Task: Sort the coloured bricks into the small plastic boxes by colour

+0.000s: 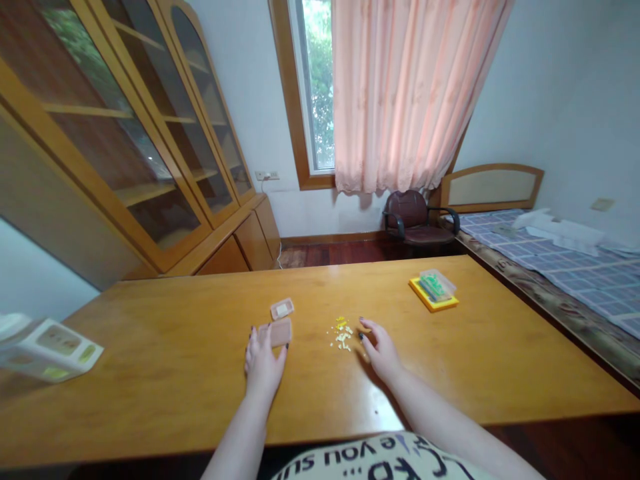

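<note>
My left hand (264, 357) is on a shallow pinkish plastic tray (281, 331) lying on the table, its fingers over the left side and the thumb at the near right edge. Just behind that tray lies a smaller pinkish container (282, 309) with something white in it. My right hand (381, 350) hovers low over the table, thumb and forefinger apart, with nothing visible between them. Beside its fingertips, to the left, several small cream-white pieces (344, 337) are scattered, with a few yellow pieces (341, 321) behind them. They are too small to identify.
On the wooden table (210, 400) a yellow tray (434, 303) with a clear lid and green pieces sits at the right. A white carton-shaped container (55, 350) stands far left. Beyond the table are a glass-door cabinet (150, 133), a chair (413, 213) and a bed (560, 253).
</note>
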Motion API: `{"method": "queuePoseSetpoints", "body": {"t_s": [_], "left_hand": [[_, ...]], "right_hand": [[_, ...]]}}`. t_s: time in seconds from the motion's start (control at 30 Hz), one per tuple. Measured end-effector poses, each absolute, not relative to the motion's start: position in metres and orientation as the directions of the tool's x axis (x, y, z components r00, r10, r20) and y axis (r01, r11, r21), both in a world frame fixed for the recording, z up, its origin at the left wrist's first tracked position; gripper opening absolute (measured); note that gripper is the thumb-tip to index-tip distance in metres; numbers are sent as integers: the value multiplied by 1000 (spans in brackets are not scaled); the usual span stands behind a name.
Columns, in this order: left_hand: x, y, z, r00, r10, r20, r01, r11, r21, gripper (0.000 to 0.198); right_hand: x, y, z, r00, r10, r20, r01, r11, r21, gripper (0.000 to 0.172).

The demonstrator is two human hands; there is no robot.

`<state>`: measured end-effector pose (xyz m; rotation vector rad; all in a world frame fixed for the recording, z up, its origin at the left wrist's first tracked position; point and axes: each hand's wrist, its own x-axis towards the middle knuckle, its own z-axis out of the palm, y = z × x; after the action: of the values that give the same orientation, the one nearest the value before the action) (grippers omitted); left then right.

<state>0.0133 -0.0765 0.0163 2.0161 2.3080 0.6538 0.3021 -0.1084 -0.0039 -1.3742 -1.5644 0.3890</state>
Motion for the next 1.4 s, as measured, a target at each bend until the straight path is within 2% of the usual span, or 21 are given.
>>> {"method": "queuePoseSetpoints", "body": {"t_s": [0.07, 0.13, 0.33, 0.43, 0.5, 0.57, 0.63, 0.7, 0.73, 0.8, 0.87, 1.03, 1.13, 1.27, 1.4], "left_hand": [[16, -79, 14, -48, 980, 194, 979, 8, 203, 53], [20, -79, 15, 46, 990, 137, 987, -66, 148, 54], [27, -54, 32, 129, 991, -30, 986, -125, 114, 61], [29, -39, 28, 132, 991, -1, 982, -130, 136, 58], [31, -33, 22, 115, 992, 61, 981, -123, 149, 57], [35, -32, 16, 62, 990, 124, 984, -82, 160, 58], [40, -36, 14, 34, 979, 203, 982, -70, 174, 62], [49, -45, 15, 125, 956, 265, 967, -178, 185, 67], [55, -50, 15, 229, 934, 273, 940, -285, 187, 68], [71, -62, 14, 412, 886, 211, 865, -454, 216, 70], [91, -71, 13, 480, 866, 142, 824, -500, 266, 78], [143, -71, 10, 611, 787, 81, 716, -594, 366, 87], [167, -56, 7, 673, 736, 75, 670, -650, 358, 72], [185, -28, 2, 622, 778, 86, 711, -608, 355, 49], [192, -8, 1, 581, 808, 94, 738, -572, 358, 47]], "right_hand": [[302, -109, -4, 127, 884, 450, 579, 302, -757, 32], [303, -110, -3, 124, 880, 459, 594, 305, -745, 31], [320, -112, 10, 217, 806, 550, 696, 267, -666, 30], [350, -105, 21, 295, 729, 618, 818, 141, -558, 34], [378, -97, 30, 361, 698, 618, 882, -39, -470, 41], [409, -86, 38, 473, 651, 593, 872, -253, -418, 53], [437, -76, 44, 538, 638, 550, 843, -393, -368, 60], [458, -67, 46, 547, 690, 474, 837, -456, -302, 68], [466, -64, 46, 547, 712, 440, 837, -474, -273, 70], [476, -58, 43, 520, 763, 384, 854, -478, -206, 68], [480, -55, 38, 508, 781, 364, 860, -482, -166, 62], [488, -49, 33, 618, 693, 372, 785, -572, -238, 56], [491, -49, 35, 601, 719, 349, 799, -545, -253, 51], [491, -58, 37, 564, 727, 393, 826, -492, -274, 42], [491, -70, 35, 556, 719, 418, 830, -455, -321, 46]]}}
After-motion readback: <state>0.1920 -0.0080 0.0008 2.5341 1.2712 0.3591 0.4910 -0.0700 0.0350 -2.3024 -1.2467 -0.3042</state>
